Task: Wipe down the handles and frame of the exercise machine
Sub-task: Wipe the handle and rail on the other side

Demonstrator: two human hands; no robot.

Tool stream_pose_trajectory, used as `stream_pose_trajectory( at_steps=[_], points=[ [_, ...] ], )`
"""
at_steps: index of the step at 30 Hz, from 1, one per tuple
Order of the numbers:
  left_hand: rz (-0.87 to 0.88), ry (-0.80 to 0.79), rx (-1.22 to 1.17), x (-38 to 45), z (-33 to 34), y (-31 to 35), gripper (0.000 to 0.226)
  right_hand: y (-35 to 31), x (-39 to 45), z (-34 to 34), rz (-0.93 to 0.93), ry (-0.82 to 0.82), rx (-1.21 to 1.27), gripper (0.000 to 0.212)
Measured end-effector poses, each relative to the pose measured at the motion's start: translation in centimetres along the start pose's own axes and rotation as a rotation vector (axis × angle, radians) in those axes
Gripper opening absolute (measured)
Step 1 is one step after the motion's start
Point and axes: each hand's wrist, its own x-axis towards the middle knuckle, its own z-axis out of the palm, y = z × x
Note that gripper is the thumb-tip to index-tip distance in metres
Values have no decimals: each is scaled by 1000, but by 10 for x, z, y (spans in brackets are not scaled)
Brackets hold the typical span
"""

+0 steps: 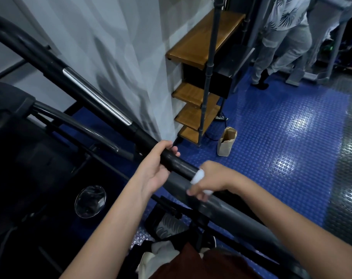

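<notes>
A long black handle bar [102, 101] of the exercise machine runs diagonally from upper left to lower right, with a chrome sensor strip [96, 98] along it and a grey lower section [227, 210]. My left hand [157, 168] grips the black part of the bar from the left. Just below it, my right hand [209, 180] wraps a small white cloth [198, 176] around the bar where black meets grey. The machine's dark body [30, 158] and a ribbed pedal [167, 226] lie below.
A wooden shelf unit [199, 77] on metal posts stands against the white wall behind the bar. A brown paper bag [226, 141] sits on the blue studded floor. Another person [281, 43] stands at the upper right near other equipment.
</notes>
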Motion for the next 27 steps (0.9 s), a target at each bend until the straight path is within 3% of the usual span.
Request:
stream_pose_trajectory(
  at_steps=[3, 6, 9, 12, 15, 17, 19, 21, 23, 25, 27],
  points=[
    [75, -22, 149, 1, -4, -3, 15, -34, 16, 24, -69, 350, -302, 30],
    [187, 45, 363, -2, -8, -10, 38, -29, 16, 48, -182, 756, -691, 17],
    [252, 103, 418, 0, -7, -16, 37, 6, -7, 56, -278, 967, -850, 24],
    [297, 121, 448, 2, -6, -18, 25, 44, -36, 43, -117, 809, -843, 22],
    [306, 113, 465, 2, -6, -20, 21, 69, -58, 12, -40, 388, -499, 34],
    [305, 112, 446, 1, -5, -20, 19, 66, -55, -10, 6, 9, -173, 31],
    [313, 115, 405, 3, -4, -21, 16, 51, -40, -20, 17, -247, 21, 28],
    [331, 127, 399, 3, -4, -23, 15, 27, -23, -19, 14, -272, 46, 35],
    [350, 131, 417, 2, -4, -23, 15, 2, -4, -10, 19, -189, 28, 46],
    [362, 137, 428, 2, -3, -23, 15, -18, 11, 3, -14, -38, -52, 44],
    [362, 149, 422, 2, -3, -24, 15, -27, 16, 19, -99, 235, -263, 39]
  ],
)
